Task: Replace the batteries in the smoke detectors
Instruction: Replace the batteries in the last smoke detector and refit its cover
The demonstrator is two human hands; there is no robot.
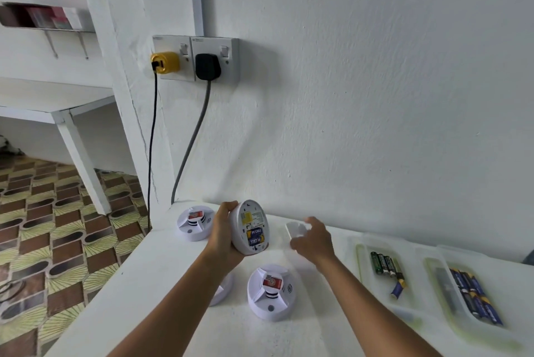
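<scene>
**White table by a wall: one smoke detector open, cover off**

Left hand [224,236] grips a smoke detector [250,228] on edge, batteries showing. Right hand [313,238] pinches its white cover [296,230] just beside. Two more detectors [271,293] [195,223] lie face up. Loose batteries [387,265] fill trays [361,255] at right. Most work likely remains.
</scene>
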